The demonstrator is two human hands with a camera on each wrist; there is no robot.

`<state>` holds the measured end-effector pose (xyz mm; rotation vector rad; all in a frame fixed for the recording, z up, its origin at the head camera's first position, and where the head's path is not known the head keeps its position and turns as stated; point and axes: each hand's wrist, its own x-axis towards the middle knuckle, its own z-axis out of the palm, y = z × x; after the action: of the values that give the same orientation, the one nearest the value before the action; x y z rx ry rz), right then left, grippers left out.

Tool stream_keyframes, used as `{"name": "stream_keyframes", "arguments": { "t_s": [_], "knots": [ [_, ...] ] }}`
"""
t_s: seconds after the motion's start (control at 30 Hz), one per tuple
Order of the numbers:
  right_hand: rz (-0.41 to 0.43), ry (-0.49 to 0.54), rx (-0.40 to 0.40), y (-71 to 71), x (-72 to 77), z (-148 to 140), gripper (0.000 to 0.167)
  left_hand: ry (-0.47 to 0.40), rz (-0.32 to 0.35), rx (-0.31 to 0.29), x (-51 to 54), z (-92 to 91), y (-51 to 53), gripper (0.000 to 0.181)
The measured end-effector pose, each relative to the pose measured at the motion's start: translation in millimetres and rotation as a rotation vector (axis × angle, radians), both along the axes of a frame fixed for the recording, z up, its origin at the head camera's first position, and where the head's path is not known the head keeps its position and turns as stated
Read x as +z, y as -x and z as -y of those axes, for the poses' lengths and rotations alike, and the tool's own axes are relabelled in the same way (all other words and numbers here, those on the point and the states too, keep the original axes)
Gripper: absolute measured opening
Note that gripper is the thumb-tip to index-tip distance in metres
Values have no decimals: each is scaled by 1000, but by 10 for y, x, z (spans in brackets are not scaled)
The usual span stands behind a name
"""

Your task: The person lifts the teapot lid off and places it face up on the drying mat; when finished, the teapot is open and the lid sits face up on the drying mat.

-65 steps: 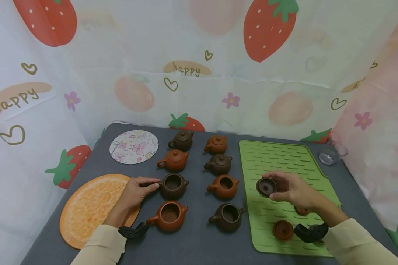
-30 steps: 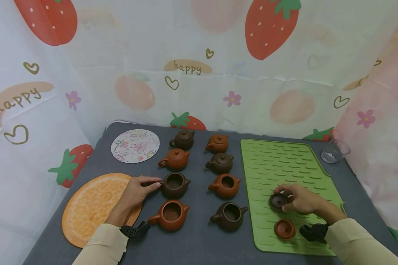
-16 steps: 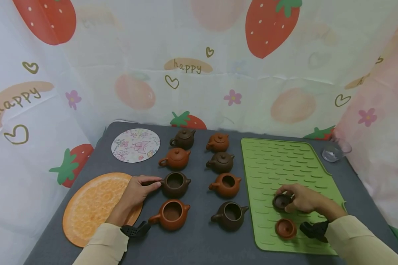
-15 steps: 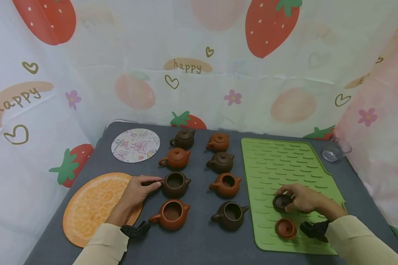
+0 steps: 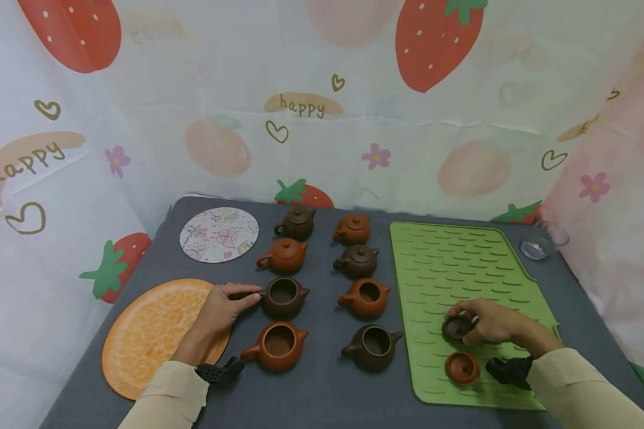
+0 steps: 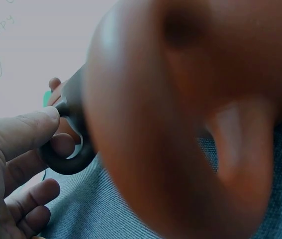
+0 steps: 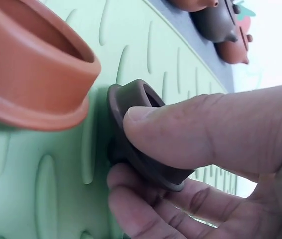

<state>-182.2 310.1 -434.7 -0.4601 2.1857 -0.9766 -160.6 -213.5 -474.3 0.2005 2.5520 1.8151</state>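
Note:
My left hand [image 5: 217, 316] pinches the handle of a lidless dark brown teapot [image 5: 283, 311]; in the left wrist view thumb and index finger grip the top of that looped handle [image 6: 70, 167]. On the right, my right hand [image 5: 491, 323] holds a dark brown teapot lid [image 5: 455, 329] by its edge, hollow underside up, low over the green ridged mat [image 5: 451, 268]. Thumb on one side and fingers on the other show in the right wrist view. Just nearer lies an upturned reddish-brown lid [image 5: 463, 368]. Whether the held lid touches the mat is unclear.
Teapots stand in two columns. Lidless ones include a reddish-brown teapot [image 5: 275, 357], an orange teapot [image 5: 365, 307] and a dark teapot [image 5: 372, 357]; those behind wear lids. An orange round mat [image 5: 150, 339], a patterned disc [image 5: 219, 235] and a glass cup [image 5: 539, 245] lie around.
My right hand has brought the dark lid rightward and down to the green mat, beside the reddish-brown lid, and has stayed there lately. My left hand keeps its hold on the teapot handle.

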Motion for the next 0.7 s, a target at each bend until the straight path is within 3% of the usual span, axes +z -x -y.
{"name": "stream_keyframes", "arguments": {
  "t_s": [0.2, 0.47, 0.7],
  "knots": [
    [4, -8, -25, -17, -8, -21, 55, 2, -4, -3, -28, 9, 10, 21],
    [-51, -55, -53, -40, -5, -18, 61, -16, 5, 9, -341, 100, 145, 21],
    [-153, -40, -103, -26, 47, -37, 62, -53, 9, -29, -367, 131, 172, 27]
  ]
}}
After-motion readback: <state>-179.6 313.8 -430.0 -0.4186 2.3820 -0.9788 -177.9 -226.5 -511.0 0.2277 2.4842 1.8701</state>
